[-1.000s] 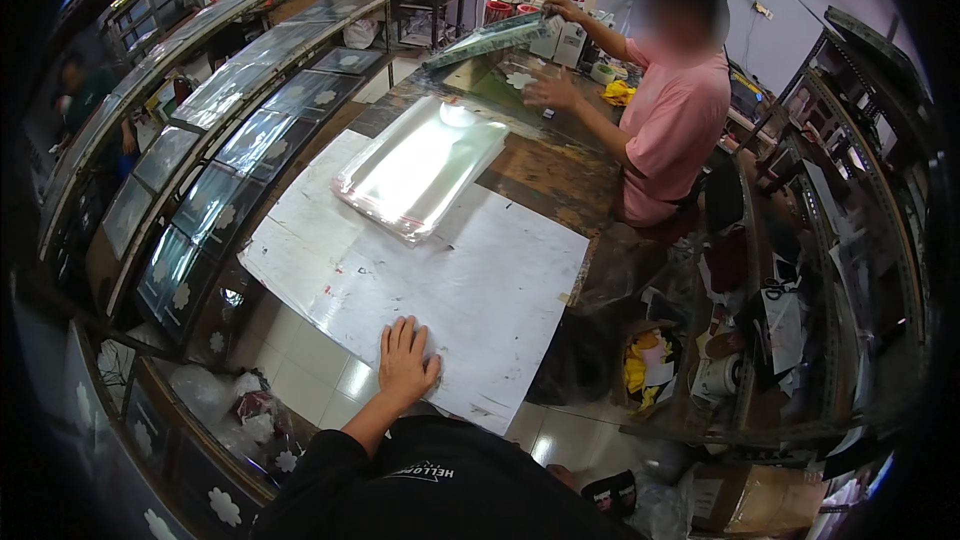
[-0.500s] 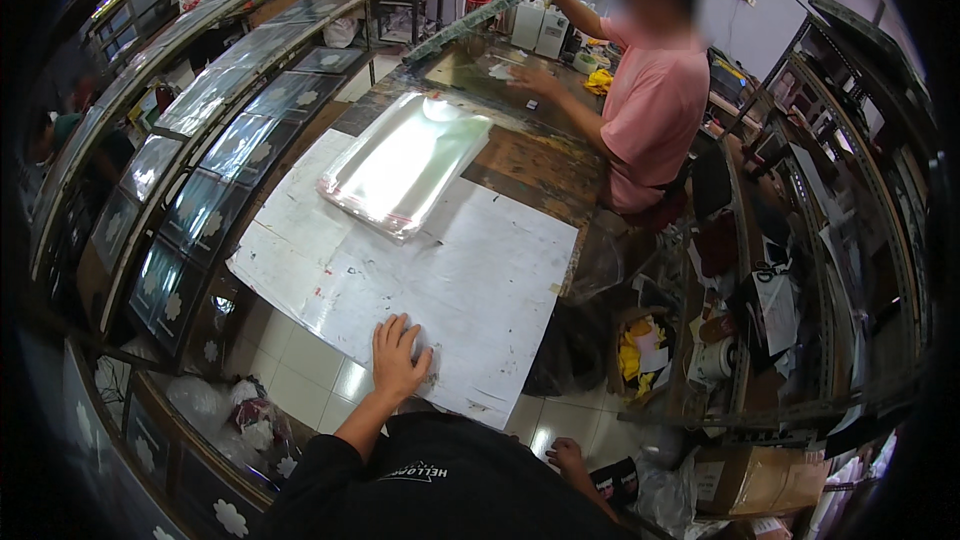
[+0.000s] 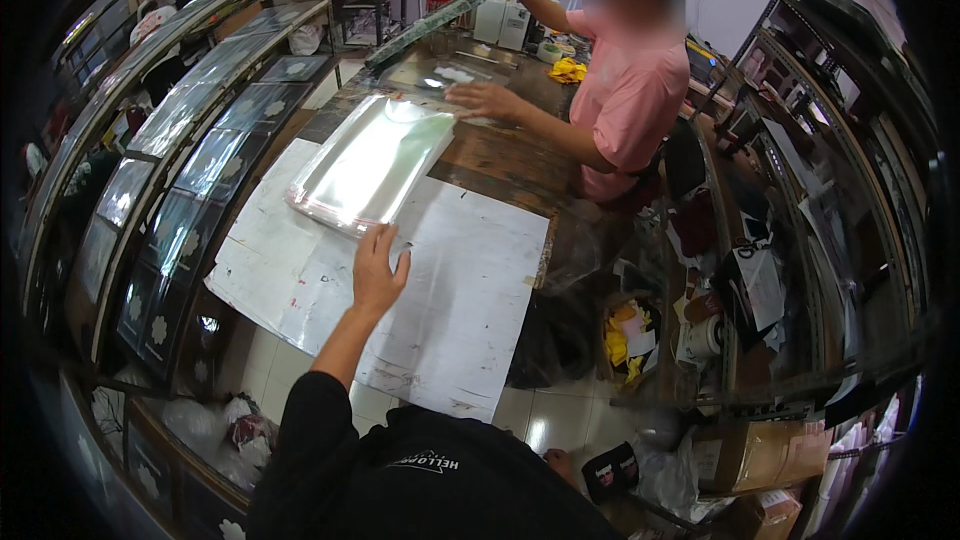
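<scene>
Left hand [image 3: 380, 268] unclenched, at near edge of clear plastic stack [image 3: 375, 162], white sheet [image 3: 455, 285] beneath, right hand [image 3: 559, 463] too small to tell.

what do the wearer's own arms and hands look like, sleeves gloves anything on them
The left hand is bare, with no glove, ring or watch visible. A plain black sleeve ends short of the wrist, matching a black top with white print on it. Only a small part of the right hand shows, also ungloved.
</scene>
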A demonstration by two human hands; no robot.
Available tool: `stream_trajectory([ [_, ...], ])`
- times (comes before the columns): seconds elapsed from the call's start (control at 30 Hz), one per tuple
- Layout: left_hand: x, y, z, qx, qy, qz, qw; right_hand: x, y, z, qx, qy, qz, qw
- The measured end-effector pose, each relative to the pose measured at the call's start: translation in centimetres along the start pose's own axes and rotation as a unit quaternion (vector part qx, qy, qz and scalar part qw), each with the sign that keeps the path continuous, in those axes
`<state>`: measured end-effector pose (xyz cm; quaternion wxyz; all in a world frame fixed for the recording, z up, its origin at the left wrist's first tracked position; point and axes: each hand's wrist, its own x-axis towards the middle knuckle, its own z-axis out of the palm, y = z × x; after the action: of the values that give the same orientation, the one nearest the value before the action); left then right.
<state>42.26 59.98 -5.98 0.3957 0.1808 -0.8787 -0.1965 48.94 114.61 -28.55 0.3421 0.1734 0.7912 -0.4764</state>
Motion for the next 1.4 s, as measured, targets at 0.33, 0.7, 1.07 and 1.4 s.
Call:
stream_trajectory([
  [0.33,11.4,-2.5,3.0,0.301,-0.067,0.167,0.937,-0.4,4.0,0.3,0.024,0.002,0.056,0.998],
  [0.7,5.9,4.2,6.4,0.225,-0.251,0.195,0.921,-0.9,-1.9,1.2,0.179,0.052,-0.084,0.979],
  [1.07,-8.5,22.9,9.9,-0.018,-0.474,0.4,0.785,-9.8,-23.8,3.1,0.298,-0.038,-0.351,0.887],
  [1.4,-18.1,33.6,7.8,-0.082,-0.629,0.498,0.591,-12.5,-9.4,-3.8,0.306,0.311,-0.193,0.879],
])
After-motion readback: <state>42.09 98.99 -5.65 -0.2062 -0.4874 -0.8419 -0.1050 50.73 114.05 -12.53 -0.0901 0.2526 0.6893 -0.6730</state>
